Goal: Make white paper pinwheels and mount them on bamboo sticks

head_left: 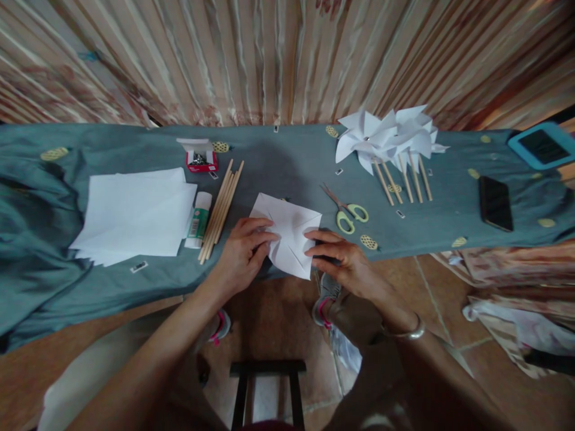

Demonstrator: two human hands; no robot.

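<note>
A square white sheet of paper (290, 230) with slits cut in from its corners lies at the front edge of the table, its near corner jutting past the edge. My left hand (249, 248) grips its left side, fingers on top near a slit. On the right side, my right hand (344, 257) pinches the paper between curled fingers and thumb. Just right of the sheet, scissors (348, 214) with light green handles rest partly spread. Wooden sticks (222, 212) lie in a bundle to the left, beside a green-and-white glue stick (198, 220).
A stack of white paper (135, 215) lies at left, with an opened red box of small metal pins (201, 158) behind the sticks. Several finished paper pinwheels (386, 137) lie back right. A phone (495, 203) and a blue-framed device (541, 145) are far right. A curtain (269, 66) hangs behind.
</note>
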